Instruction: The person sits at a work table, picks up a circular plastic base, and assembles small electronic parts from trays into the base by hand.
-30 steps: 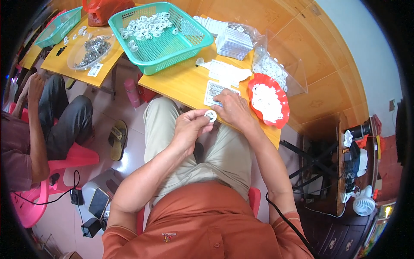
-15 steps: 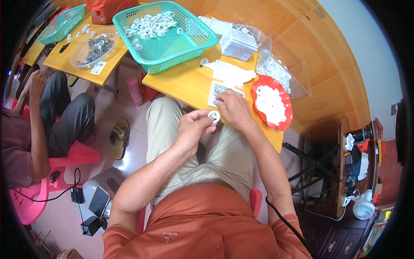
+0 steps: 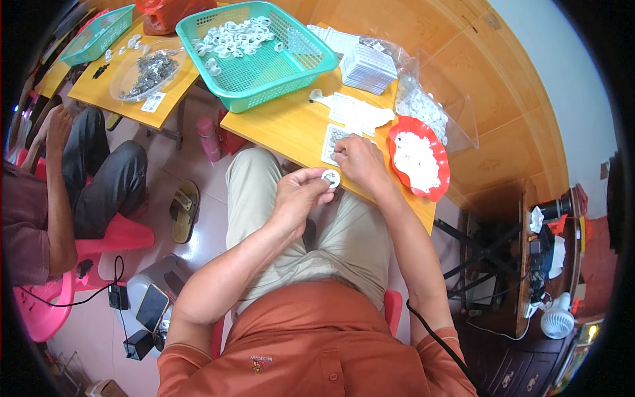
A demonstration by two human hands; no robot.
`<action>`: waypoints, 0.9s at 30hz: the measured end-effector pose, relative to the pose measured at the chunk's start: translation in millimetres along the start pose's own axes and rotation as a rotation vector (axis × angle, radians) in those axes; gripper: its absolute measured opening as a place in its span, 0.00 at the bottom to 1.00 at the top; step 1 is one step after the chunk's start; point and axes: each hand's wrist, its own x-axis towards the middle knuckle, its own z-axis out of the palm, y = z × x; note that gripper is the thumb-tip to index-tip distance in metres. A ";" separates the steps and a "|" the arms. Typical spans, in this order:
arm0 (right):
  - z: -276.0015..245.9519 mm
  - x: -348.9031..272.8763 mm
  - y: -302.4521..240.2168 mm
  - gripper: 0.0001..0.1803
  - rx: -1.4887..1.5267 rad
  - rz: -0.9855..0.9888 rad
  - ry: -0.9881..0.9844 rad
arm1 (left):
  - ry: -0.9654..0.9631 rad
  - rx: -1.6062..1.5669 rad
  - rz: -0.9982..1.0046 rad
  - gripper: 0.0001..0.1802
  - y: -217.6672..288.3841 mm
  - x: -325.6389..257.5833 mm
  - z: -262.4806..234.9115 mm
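Between the thumb and fingers of my left hand (image 3: 301,196) is a small round white plastic part (image 3: 332,178), with something dark in its middle. It is held just off the table's near edge, above my lap. My right hand (image 3: 361,162) bends over the near side of a small white tray (image 3: 328,147) of grey metal bits. Its fingertips are pinched together at the tray; anything between them is too small to make out. Beside that hand, on the right, a red wavy-edged dish (image 3: 438,192) holds a heap of small white pieces.
A turquoise basket (image 3: 254,100) of white rings stands farther back. Behind the tray lie a crumpled white sheet (image 3: 357,114), a stack of white trays (image 3: 368,69) and a clear bag of round white pieces (image 3: 423,112). At left, a seated person's knees flank a table with a clear bowl (image 3: 119,89) of metal parts.
The fingers of my right hand have drawn together and curled in at the tray. My left hand keeps its hold on the round part, nearly still.
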 end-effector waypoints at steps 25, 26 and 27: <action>-0.2 -24.7 9.8 0.09 0.258 -0.113 0.275 | -0.012 0.014 0.016 0.10 -1.7 -1.3 2.0; 0.9 -25.6 10.7 0.09 0.259 -0.114 0.276 | -0.005 0.012 0.019 0.11 -1.6 -1.7 2.2; 2.2 -26.6 11.8 0.09 0.308 -0.104 0.291 | 0.003 0.010 0.022 0.11 -1.6 -2.2 2.5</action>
